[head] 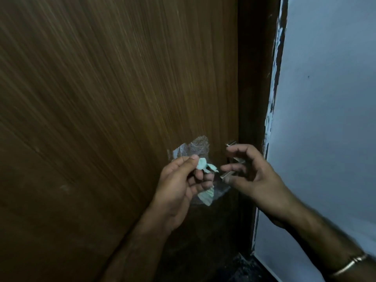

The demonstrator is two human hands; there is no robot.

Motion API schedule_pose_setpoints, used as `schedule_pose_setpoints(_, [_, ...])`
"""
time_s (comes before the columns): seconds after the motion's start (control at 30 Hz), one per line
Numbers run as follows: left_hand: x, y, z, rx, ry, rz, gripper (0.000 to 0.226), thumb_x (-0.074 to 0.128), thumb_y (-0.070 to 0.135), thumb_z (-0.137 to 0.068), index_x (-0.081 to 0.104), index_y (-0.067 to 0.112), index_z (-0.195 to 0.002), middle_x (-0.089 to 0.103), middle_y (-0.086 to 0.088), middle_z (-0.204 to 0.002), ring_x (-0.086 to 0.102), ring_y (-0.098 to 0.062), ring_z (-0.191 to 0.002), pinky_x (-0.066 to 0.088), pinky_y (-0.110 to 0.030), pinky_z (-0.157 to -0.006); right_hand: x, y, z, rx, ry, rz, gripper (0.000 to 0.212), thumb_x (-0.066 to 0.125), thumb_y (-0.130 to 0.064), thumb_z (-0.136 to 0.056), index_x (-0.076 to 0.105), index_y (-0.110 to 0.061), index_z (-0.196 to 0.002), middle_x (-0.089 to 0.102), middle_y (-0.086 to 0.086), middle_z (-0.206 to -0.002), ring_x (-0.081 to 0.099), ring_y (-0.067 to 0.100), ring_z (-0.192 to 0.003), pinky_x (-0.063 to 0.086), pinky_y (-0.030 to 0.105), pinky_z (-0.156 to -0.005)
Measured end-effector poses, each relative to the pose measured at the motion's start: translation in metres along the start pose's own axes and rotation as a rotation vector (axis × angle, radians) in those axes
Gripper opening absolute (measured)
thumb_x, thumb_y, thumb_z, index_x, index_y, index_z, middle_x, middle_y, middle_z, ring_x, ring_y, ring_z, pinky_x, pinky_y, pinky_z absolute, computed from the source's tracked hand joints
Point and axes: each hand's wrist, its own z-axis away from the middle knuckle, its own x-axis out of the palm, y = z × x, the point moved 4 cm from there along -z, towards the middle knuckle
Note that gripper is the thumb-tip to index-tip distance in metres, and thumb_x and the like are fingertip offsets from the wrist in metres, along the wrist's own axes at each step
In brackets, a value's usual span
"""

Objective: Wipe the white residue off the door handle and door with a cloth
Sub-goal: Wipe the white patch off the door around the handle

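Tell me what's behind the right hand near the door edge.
Behind the right hand a metal door handle shows in pieces on the brown door. The fingers cover most of it, so any residue there can't be seen.

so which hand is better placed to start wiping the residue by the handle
Left. The left hand already pinches the pale green cloth right in front of the white residue on the door; the right hand holds nothing.

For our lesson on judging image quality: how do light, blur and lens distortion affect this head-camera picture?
Head view: dim, so the brown door reads dark against the paler wall; the right hand and left hand are motion-softened; the cloth and door handle lack detail; the wide lens tilts the door frame.
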Motion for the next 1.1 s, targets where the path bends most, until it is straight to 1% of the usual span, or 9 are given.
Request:
schedule_pose_setpoints(0.1, [0.0,-0.001,-0.001,-0.027,-0.044,-0.069,0.019,0.053,0.022,-0.097,0.063,0.007,-0.1,0.059,-0.004,-0.065,0.063,-0.017,-0.067,0.054,-0.028,-0.063,0.01,-0.004,-0.002,-0.166,-0.094,0.244,0.068,0.071,0.0,-0.08,0.05,-0.042,-0.129,0.047,-0.018,-0.126,0.052,0.002,-0.117,0.053,0.024,-0.091])
schedule_pose_setpoints(0.27, [-0.005,0.0,-0.003,-0.02,-0.038,-0.219,0.024,0.053,0.026,-0.097,0.065,0.005,-0.098,0.054,-0.001,-0.061,0.055,-0.012,-0.059,0.044,-0.023,-0.054,0.007,-0.009,-0.009,-0.281,0.023,0.3,0.017,0.067,-0.007,-0.085,0.072,-0.018,-0.097,0.066,-0.009,-0.101,0.064,0.01,-0.099,0.055,0.024,-0.082])
schedule_pose_setpoints(0.47, [-0.004,-0.001,0.0,0.026,-0.066,-0.364,0.049,0.067,0.049,-0.075,0.063,0.017,-0.112,0.074,-0.006,-0.101,0.071,-0.024,-0.094,0.059,-0.036,-0.078,0.005,-0.025,-0.015,-0.327,0.006,0.41,0.014,0.062,-0.017,-0.091,0.062,-0.026,-0.103,0.065,-0.012,-0.086,0.066,0.008,-0.083,0.056,0.023,-0.066])
schedule_pose_setpoints(0.57, [0.0,-0.005,0.001,0.026,-0.129,-0.406,0.051,0.078,0.035,-0.074,0.06,0.021,-0.119,0.072,-0.005,-0.111,0.07,-0.024,-0.101,0.057,-0.044,-0.086,0.004,-0.03,-0.025,-0.238,-0.025,0.303,0.027,0.062,-0.014,-0.092,0.054,-0.026,-0.114,0.065,-0.006,-0.081,0.066,0.012,-0.075,0.057,0.027,-0.065])
schedule_pose_setpoints(0.7, [-0.003,-0.006,-0.002,0.029,-0.095,-0.386,0.035,0.07,0.014,-0.086,0.06,0.017,-0.119,0.074,-0.008,-0.108,0.072,-0.025,-0.097,0.057,-0.049,-0.087,-0.001,-0.035,-0.035,-0.097,0.002,0.111,0.024,0.061,-0.013,-0.093,0.054,-0.024,-0.113,0.066,0.006,-0.082,0.068,0.029,-0.077,0.059,0.044,-0.067])
schedule_pose_setpoints(0.8, [-0.002,-0.004,0.0,0.077,-0.098,-0.387,0.034,0.068,0.015,-0.088,0.059,0.016,-0.12,0.075,-0.008,-0.106,0.072,-0.027,-0.098,0.056,-0.052,-0.089,-0.005,-0.033,-0.037,0.035,0.077,-0.083,0.02,0.062,-0.015,-0.093,0.057,-0.017,-0.112,0.072,0.004,-0.082,0.07,0.029,-0.075,0.056,0.037,-0.061])
schedule_pose_setpoints(0.9, [0.001,-0.002,0.002,0.158,-0.069,-0.347,0.042,0.067,0.01,-0.088,0.055,0.025,-0.125,0.073,-0.007,-0.111,0.072,-0.024,-0.099,0.058,-0.047,-0.085,-0.002,-0.018,-0.033,0.289,0.093,-0.537,0.024,0.056,-0.026,-0.097,0.055,-0.012,-0.116,0.074,0.013,-0.105,0.073,0.024,-0.092,0.06,0.033,-0.07])
schedule_pose_setpoints(0.97, [0.0,-0.003,0.002,0.212,-0.048,-0.323,0.052,0.067,0.006,-0.087,0.054,0.036,-0.127,0.07,-0.005,-0.118,0.07,-0.024,-0.103,0.059,-0.045,-0.081,0.005,-0.008,-0.023,0.384,0.065,-0.747,0.034,0.052,-0.037,-0.097,0.048,-0.022,-0.128,0.072,0.018,-0.11,0.071,0.032,-0.099,0.06,0.042,-0.081])
schedule_pose_setpoints(1.1, [-0.004,-0.006,0.004,0.254,-0.056,-0.352,0.065,0.064,0.0,-0.088,0.05,0.045,-0.133,0.07,-0.004,-0.118,0.07,-0.021,-0.103,0.059,-0.043,-0.081,0.016,0.007,0.0,0.409,-0.001,-0.636,0.044,0.057,-0.032,-0.095,0.044,-0.054,-0.131,0.067,0.019,-0.118,0.07,0.039,-0.1,0.054,0.053,-0.09])
